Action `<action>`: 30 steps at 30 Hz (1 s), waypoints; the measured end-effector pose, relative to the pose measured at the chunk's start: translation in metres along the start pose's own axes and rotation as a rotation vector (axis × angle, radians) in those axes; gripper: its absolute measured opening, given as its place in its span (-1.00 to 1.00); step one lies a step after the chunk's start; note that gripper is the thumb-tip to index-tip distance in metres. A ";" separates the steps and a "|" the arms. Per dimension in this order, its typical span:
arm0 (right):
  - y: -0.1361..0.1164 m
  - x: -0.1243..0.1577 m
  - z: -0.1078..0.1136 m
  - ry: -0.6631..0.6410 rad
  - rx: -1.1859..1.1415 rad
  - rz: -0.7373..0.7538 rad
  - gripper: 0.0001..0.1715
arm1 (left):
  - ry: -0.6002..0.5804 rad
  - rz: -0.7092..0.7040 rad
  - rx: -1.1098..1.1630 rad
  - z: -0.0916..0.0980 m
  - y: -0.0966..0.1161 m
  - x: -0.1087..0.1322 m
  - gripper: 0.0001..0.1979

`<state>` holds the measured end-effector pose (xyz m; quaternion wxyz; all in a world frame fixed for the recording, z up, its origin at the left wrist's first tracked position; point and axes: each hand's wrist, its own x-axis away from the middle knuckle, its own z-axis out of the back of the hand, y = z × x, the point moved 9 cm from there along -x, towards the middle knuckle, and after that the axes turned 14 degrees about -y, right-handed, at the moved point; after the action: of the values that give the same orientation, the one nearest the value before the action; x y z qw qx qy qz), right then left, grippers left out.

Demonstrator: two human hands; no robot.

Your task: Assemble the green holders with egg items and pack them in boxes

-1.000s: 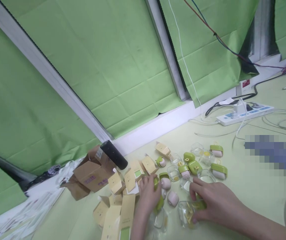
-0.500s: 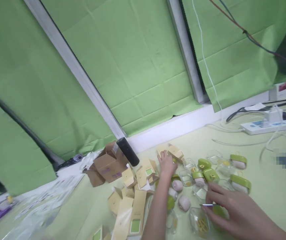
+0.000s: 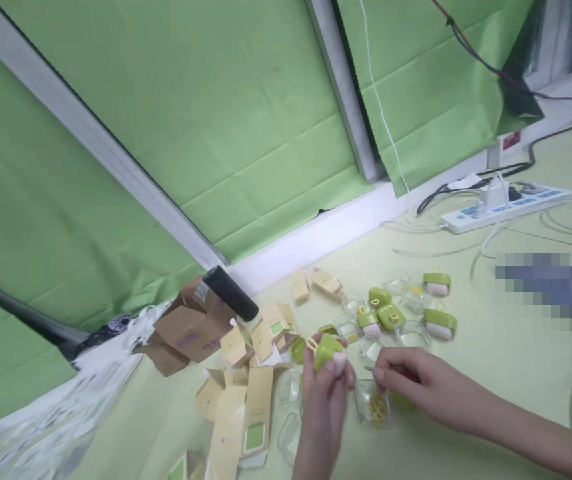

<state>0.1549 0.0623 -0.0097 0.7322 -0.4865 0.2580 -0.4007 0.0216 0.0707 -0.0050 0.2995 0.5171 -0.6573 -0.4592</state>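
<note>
At the near edge of the table point(image 3: 416, 460), two bare hands are at work. Left hand point(image 3: 322, 400) is raised off the surface, fingers closed around a green-capped roller point(image 3: 329, 351): green cap on top, small yellow loop at its side, pale pink body showing below against the fingertips. The roller is clear of the table and tilted.

Right hand point(image 3: 409, 390) comes in from the right, low over the surface, fingers curled in, thumb and forefinger drawn to a narrow pinch. Its fingertips sit at the upper rim of a clear case point(image 3: 370, 405) lying on the table between the two hands. A yellow part is visible inside the case. Whether the pinch actually grips the case: cannot tell.

Left of the hands: flat tan cartons point(image 3: 256, 417), some with a green window, lying overlapped. Clear shells point(image 3: 290, 437) just beside the left wrist.

Beyond the hands: loose cluster of more rollers point(image 3: 440, 323), green caps point(image 3: 391, 316) and clear pieces, near one another, some touching. Further left, brown cardboard boxes point(image 3: 191, 330) with a black cylinder point(image 3: 229, 301) lying across them.

Far side: white power strip point(image 3: 503, 208) with plugs and cables near the table's back edge, to the right. Green cloth point(image 3: 246, 120) hangs over the wall behind, with a white cable point(image 3: 377, 107) running down it.
</note>
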 end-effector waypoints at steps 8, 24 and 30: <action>-0.006 -0.002 -0.013 -0.070 -0.287 0.106 -0.67 | -0.029 0.076 0.152 -0.015 -0.032 0.010 -0.52; 0.005 0.005 -0.012 -0.065 -0.661 0.049 -0.33 | -0.033 -0.096 -0.250 -0.014 -0.023 0.016 -0.57; -0.008 0.026 0.065 0.389 -0.304 0.132 -0.44 | 0.141 0.002 -0.295 0.021 -0.022 0.015 -0.51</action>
<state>0.2164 0.0716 0.0235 0.6117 -0.4871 0.4824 -0.3948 0.0080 0.0620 -0.0345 0.4182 0.4978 -0.5608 -0.5127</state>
